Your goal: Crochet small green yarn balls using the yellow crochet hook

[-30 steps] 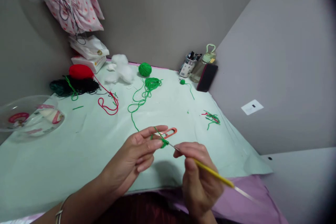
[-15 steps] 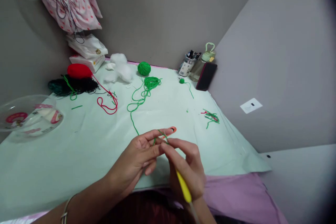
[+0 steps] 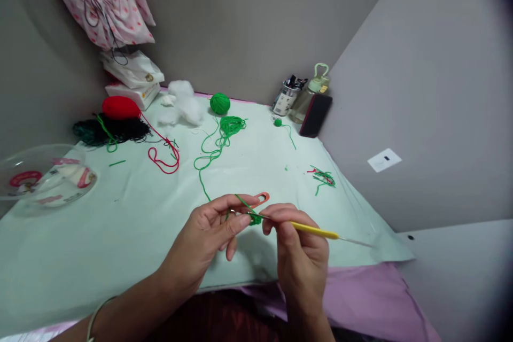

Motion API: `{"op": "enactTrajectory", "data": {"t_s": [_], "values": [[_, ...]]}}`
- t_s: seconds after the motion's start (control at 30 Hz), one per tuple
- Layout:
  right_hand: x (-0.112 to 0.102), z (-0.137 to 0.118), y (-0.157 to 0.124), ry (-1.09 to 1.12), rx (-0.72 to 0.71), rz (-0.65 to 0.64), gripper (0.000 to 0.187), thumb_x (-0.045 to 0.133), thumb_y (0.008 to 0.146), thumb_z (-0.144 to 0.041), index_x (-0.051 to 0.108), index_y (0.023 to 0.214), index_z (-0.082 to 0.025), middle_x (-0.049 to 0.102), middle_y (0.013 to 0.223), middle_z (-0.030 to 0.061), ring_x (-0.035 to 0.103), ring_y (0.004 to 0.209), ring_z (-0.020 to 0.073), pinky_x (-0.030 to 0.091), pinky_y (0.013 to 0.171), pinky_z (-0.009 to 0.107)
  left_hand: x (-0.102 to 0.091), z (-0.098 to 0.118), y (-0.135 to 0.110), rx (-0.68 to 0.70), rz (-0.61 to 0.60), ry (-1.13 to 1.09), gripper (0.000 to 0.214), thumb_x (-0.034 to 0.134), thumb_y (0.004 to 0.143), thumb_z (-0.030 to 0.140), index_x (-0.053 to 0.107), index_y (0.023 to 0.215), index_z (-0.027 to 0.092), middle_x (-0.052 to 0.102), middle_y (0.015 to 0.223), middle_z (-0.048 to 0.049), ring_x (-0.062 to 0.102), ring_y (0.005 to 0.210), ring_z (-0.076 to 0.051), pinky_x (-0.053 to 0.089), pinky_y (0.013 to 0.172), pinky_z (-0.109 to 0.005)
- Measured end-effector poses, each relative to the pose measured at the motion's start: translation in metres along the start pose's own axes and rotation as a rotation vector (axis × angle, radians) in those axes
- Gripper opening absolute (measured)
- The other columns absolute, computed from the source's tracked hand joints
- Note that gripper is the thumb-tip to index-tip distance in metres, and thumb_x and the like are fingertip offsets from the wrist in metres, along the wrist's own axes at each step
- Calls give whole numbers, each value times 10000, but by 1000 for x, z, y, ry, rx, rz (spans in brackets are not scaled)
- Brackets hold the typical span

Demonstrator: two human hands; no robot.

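Observation:
Between the thumb and fingers of my left hand [image 3: 212, 232] is a small green crochet piece [image 3: 255, 219], partly covered by the fingertips. Green yarn passes over the raised index finger and trails back to a loose green tangle [image 3: 232, 126]. My right hand [image 3: 302, 251] pinches a crochet hook with a yellow handle [image 3: 315, 230]; its metal tip reaches into the yarn at the piece. The hook lies nearly level, its rear end pointing right. Just behind the left fingertips shows an orange stitch marker [image 3: 262, 199]; whether it is attached to the piece I cannot tell.
At the back are a green yarn ball [image 3: 220, 103], white stuffing [image 3: 186, 104], a pen cup [image 3: 285, 97], a bottle [image 3: 306, 99] and a leaning phone [image 3: 316, 115]. Red yarn [image 3: 120, 108] and a clear plastic tub [image 3: 48, 173] are left. Yarn scraps [image 3: 323, 177] lie right.
My right hand has moved right and turned, swinging the hook from pointing down toward me to nearly level. The green piece shows more now. My left hand has shifted slightly left.

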State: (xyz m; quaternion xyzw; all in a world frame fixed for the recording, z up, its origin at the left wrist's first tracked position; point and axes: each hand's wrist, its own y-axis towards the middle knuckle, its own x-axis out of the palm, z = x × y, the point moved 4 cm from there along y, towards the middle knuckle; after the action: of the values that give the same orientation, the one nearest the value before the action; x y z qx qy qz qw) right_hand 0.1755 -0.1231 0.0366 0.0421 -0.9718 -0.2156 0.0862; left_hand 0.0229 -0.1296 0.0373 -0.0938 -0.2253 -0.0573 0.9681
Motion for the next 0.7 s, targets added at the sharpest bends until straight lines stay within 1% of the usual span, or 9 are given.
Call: {"op": "enactTrajectory", "data": {"t_s": [0.13,0.23,0.37,0.5,0.57,0.63,0.7], "values": [[-1,1,0,120,55,-2,190,549,1041,-249,736,1002,-255,725,977,25,627,770,144,506,788,344,-1,2,-1,-11,-11,2,133,776,890,319,822,1013,296,679,978,11,429,490,4,363,450,-138],[0,-2,-1,131,57,-17,204,521,1054,-251,718,1000,-248,722,964,25,639,799,148,516,780,331,-1,1,-2,-21,-21,19,146,767,899,336,813,1032,301,697,1000,9,429,469,14,358,459,-147],[1,-8,-4,28,-13,-43,221,484,1060,-203,701,1044,-243,721,1011,36,657,834,158,531,785,341,-3,1,-5,0,-12,57,162,781,886,343,807,1038,295,700,975,17,426,455,18,345,465,-154],[-1,-15,-8,-163,-140,-71,271,447,1050,-132,685,1111,-247,724,1059,50,678,914,186,544,799,365,-5,0,-6,18,19,90,196,790,875,316,802,1071,302,686,936,15,437,462,0,338,443,-155],[-2,-16,-9,-254,-180,-98,279,452,1037,-109,679,1129,-245,728,1070,56,679,950,197,550,805,373,-5,0,-5,28,27,95,220,787,876,303,796,1095,315,672,931,18,446,461,-3,341,433,-153],[-3,-17,-11,-300,-198,-118,275,462,1028,-99,675,1132,-241,730,1073,57,680,959,198,554,806,374,-5,0,-4,39,30,98,235,785,876,296,790,1110,315,661,920,19,447,460,-4,349,432,-152],[-4,-18,-11,-309,-223,-108,275,461,1027,-97,675,1129,-236,732,1061,56,682,959,198,555,805,372,-5,1,-4,46,36,111,242,788,871,293,789,1113,303,654,899,18,444,467,-8,362,440,-153]]}}
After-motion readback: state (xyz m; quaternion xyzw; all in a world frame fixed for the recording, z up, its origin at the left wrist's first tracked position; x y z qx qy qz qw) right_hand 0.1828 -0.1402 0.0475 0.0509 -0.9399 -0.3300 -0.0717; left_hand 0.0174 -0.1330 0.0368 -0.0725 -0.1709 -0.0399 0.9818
